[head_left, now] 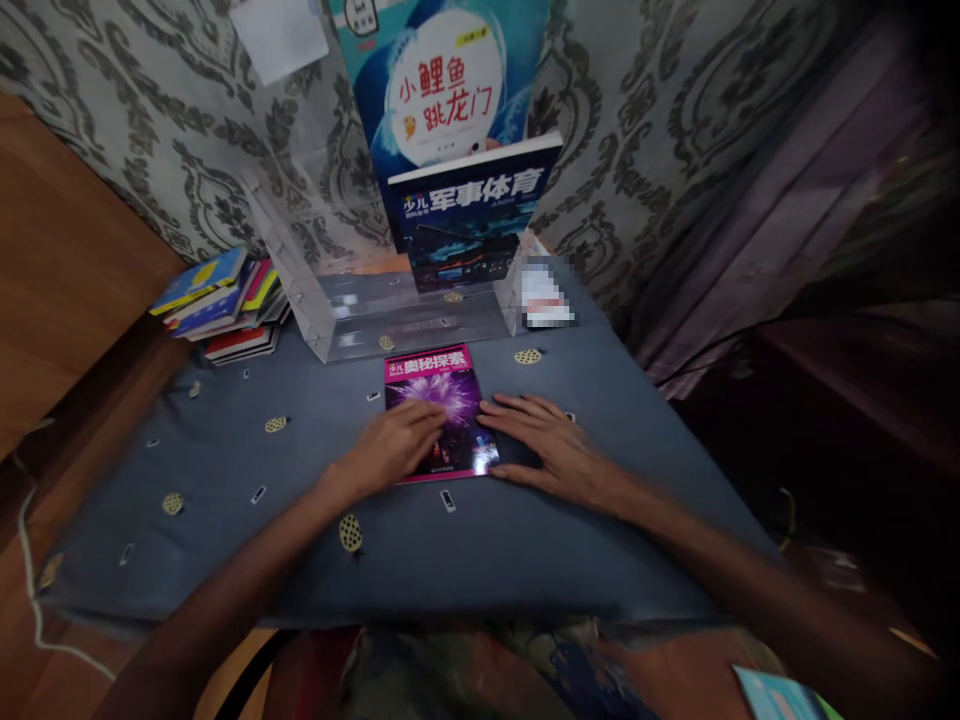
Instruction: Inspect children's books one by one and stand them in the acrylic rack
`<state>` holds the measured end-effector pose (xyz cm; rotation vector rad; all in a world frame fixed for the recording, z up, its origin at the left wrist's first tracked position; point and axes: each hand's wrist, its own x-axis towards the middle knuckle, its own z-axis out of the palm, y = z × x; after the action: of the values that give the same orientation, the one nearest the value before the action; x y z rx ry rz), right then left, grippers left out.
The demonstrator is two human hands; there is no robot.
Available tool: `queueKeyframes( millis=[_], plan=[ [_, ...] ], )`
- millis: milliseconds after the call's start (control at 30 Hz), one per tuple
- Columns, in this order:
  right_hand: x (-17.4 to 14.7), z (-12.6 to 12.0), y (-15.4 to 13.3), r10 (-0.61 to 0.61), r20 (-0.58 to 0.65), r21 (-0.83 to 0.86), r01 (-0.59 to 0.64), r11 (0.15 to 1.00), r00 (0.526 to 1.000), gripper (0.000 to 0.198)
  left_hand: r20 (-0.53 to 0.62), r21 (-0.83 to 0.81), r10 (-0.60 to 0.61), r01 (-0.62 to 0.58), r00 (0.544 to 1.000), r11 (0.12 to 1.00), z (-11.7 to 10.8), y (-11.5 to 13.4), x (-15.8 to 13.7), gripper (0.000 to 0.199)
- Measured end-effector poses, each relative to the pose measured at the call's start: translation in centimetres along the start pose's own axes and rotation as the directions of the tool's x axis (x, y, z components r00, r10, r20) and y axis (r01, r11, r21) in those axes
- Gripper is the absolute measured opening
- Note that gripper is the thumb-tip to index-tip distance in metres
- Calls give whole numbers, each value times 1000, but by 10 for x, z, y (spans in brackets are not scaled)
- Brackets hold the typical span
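A purple and pink book (pixel 442 385) with white Chinese lettering and a burst of light on its cover lies closed on the blue cloth. My left hand (pixel 401 440) rests over the left part of the cover, its fingers close together and slightly bent, gripping nothing visible. At the book's right edge, my right hand (pixel 551 445) is spread with fingertips and thumb against the side. Behind the book stands a clear acrylic rack (pixel 345 335). A dark blue book (pixel 472 215) with a military picture leans upright in it, before a larger teal book (pixel 450 75).
Several stacked books (pixel 225 305) lie at the back left of the cloth-covered table (pixel 225 540). A white item with a blurred patch (pixel 546 295) is right of the rack. Patterned wallpaper (pixel 637 120) rises behind, and a pinkish curtain (pixel 780 180) hangs at the right.
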<state>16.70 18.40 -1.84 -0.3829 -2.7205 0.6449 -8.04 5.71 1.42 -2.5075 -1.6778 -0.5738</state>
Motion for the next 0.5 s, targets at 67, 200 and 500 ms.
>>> queueKeyframes(
  millis=[67, 200, 500],
  plan=[
    [0, -1, -1, 5, 5, 4, -5, 1000, 1000, 63, -17, 29, -113, 114, 993, 993, -3, -32, -2, 29],
    [-1, -4, -3, 21, 23, 8, -21, 1000, 1000, 63, -84, 29, -297, 301, 951, 953, 0, -79, -6, 29],
    [42, -9, 1, 39, 66, -66, -35, 997, 997, 64, -174, -77, -352, 343, 920, 936, 17, -84, -13, 32]
  ],
)
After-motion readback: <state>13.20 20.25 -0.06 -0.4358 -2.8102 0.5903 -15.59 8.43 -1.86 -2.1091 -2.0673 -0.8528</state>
